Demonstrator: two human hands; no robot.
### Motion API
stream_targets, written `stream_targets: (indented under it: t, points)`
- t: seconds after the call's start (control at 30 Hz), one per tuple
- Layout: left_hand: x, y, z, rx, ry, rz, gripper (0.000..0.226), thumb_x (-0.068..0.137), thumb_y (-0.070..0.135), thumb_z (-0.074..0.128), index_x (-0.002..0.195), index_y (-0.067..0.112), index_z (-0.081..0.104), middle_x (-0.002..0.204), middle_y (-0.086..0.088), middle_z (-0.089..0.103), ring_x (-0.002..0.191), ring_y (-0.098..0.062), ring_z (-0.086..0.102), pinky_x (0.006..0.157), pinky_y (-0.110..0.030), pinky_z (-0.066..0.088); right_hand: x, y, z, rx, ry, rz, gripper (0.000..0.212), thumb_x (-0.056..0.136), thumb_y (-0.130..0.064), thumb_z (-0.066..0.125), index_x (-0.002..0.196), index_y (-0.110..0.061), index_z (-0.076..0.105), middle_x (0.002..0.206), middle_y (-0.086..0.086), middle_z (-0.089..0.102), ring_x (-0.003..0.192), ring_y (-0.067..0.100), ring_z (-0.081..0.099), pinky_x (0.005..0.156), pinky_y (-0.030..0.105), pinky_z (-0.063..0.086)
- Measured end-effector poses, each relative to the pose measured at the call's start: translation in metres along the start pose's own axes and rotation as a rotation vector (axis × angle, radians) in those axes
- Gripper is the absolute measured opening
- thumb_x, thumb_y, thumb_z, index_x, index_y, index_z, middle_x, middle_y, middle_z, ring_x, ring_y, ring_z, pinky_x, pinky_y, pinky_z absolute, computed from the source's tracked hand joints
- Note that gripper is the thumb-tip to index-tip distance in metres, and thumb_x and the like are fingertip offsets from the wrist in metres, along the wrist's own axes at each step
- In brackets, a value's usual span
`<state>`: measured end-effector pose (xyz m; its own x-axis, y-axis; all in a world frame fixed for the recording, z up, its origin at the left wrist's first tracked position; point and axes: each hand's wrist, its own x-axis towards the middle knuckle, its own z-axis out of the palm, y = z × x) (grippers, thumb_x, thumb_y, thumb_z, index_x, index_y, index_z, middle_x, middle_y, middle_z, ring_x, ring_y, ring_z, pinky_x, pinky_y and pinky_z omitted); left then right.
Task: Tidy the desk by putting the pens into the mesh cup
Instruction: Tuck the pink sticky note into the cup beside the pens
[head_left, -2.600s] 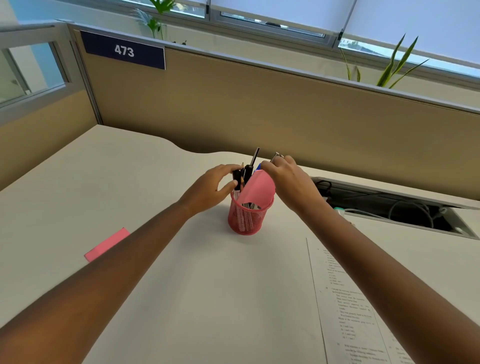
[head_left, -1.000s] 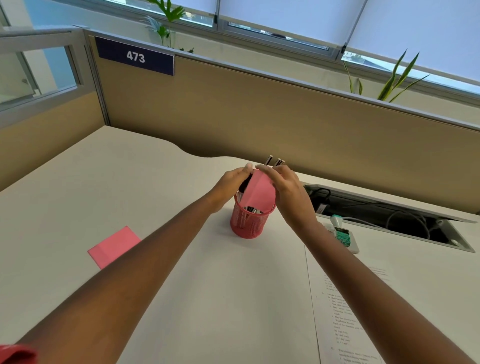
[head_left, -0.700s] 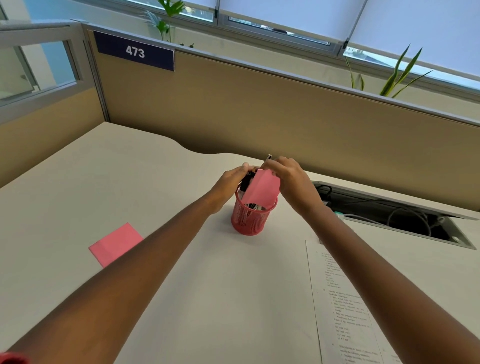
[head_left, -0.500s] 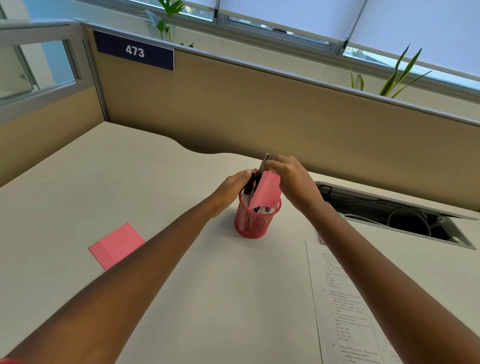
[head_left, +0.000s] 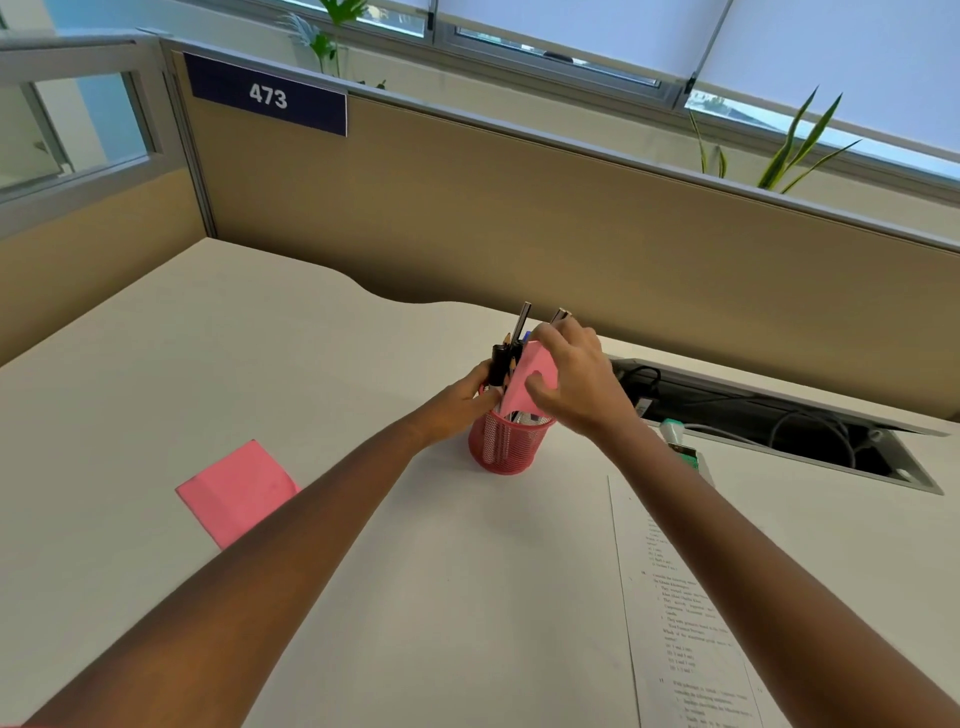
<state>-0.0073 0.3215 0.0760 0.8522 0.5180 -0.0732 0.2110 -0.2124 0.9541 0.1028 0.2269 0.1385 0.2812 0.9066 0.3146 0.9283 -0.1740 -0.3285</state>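
A red mesh cup (head_left: 506, 444) stands upright near the middle of the desk. Several pens (head_left: 511, 345) and a pencil stick up out of it, dark-bodied, one with a blue tip. A pink paper slip (head_left: 530, 382) is tucked into the cup's right side. My left hand (head_left: 460, 400) grips the cup's left rim and touches the black pen there. My right hand (head_left: 576, 382) pinches the pink slip from the right, and a pen end pokes up behind its fingers.
A pink sticky pad (head_left: 236, 491) lies on the desk to the left. A printed sheet (head_left: 685, 623) lies at the right front. Behind it is an open cable tray (head_left: 779, 421) and a small green and white item (head_left: 678, 439). A tan partition (head_left: 519, 218) closes the back.
The view has shifted slightly. Both hands stay at the cup; my right hand has shifted its hold on the pink slip, thumb now in front, and the pens stand a little more upright.
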Motion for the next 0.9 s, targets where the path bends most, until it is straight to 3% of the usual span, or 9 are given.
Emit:
stream_targets:
  t: [0.1, 0.23, 0.33, 0.5, 0.67, 0.8, 0.9]
  points:
    - [-0.002, 0.002, -0.001, 0.044, 0.003, 0.004, 0.067, 0.083, 0.043, 0.037, 0.145, 0.025, 0.017, 0.147, -0.005, 0.037, 0.134, -0.023, 0.036, 0.112, -0.044, 0.031, -0.005, -0.006, -0.001, 0.108, 0.005, 0.071, 0.038, 0.078, -0.036, 0.051, 0.105, -0.011, 0.055, 0.11, 0.013, 0.047, 0.108, 0.027, 0.038, 0.089, 0.043, 0.037]
    - [0.001, 0.002, -0.003, 0.138, 0.022, -0.004, 0.052, 0.097, 0.029, 0.036, 0.145, 0.023, 0.016, 0.145, -0.007, 0.039, 0.133, -0.027, 0.039, 0.11, -0.044, 0.034, -0.002, -0.008, -0.001, 0.16, 0.0, 0.099, 0.021, 0.084, -0.024, 0.057, 0.101, -0.01, 0.058, 0.112, 0.012, 0.047, 0.111, 0.027, 0.036, 0.093, 0.045, 0.038]
    - [0.004, 0.002, -0.006, 0.203, 0.032, -0.01, 0.049, 0.098, 0.02, 0.035, 0.145, 0.02, 0.018, 0.144, -0.009, 0.041, 0.13, -0.028, 0.041, 0.107, -0.041, 0.036, 0.001, -0.007, -0.003, 0.169, -0.039, 0.05, 0.013, 0.082, -0.013, 0.056, 0.093, -0.011, 0.062, 0.105, 0.008, 0.047, 0.108, 0.028, 0.037, 0.088, 0.033, 0.034]
    - [0.007, 0.001, -0.008, 0.217, 0.039, -0.013, 0.047, 0.098, 0.016, 0.033, 0.144, 0.018, 0.021, 0.141, -0.01, 0.043, 0.128, -0.029, 0.043, 0.105, -0.038, 0.036, 0.001, -0.003, -0.004, 0.092, -0.097, -0.03, 0.027, 0.085, -0.015, 0.055, 0.112, -0.016, 0.058, 0.116, 0.012, 0.051, 0.111, 0.029, 0.037, 0.089, 0.028, 0.029]
    - [0.008, 0.002, -0.007, 0.25, 0.053, 0.008, 0.046, 0.099, 0.022, 0.034, 0.143, 0.015, 0.023, 0.14, -0.013, 0.045, 0.126, -0.031, 0.046, 0.103, -0.041, 0.039, -0.006, -0.002, 0.008, -0.065, -0.04, -0.055, 0.053, 0.09, -0.024, 0.05, 0.138, -0.023, 0.029, 0.137, 0.009, 0.041, 0.127, 0.028, 0.031, 0.1, 0.041, 0.033]
    - [0.009, 0.005, -0.008, 0.254, 0.063, 0.006, 0.046, 0.098, 0.026, 0.034, 0.141, 0.013, 0.026, 0.139, -0.012, 0.047, 0.125, -0.032, 0.047, 0.103, -0.041, 0.04, -0.008, 0.001, 0.014, -0.089, -0.019, -0.082, 0.064, 0.091, -0.024, 0.049, 0.143, -0.021, 0.011, 0.143, 0.008, 0.036, 0.132, 0.028, 0.027, 0.102, 0.046, 0.034]
    - [0.011, 0.006, -0.008, 0.261, 0.066, 0.007, 0.045, 0.098, 0.026, 0.035, 0.14, 0.012, 0.029, 0.138, -0.012, 0.048, 0.124, -0.032, 0.048, 0.102, -0.04, 0.04, -0.007, 0.006, 0.015, -0.066, -0.01, -0.081, 0.062, 0.091, -0.02, 0.049, 0.142, -0.014, 0.015, 0.146, 0.008, 0.034, 0.136, 0.026, 0.025, 0.106, 0.044, 0.03]
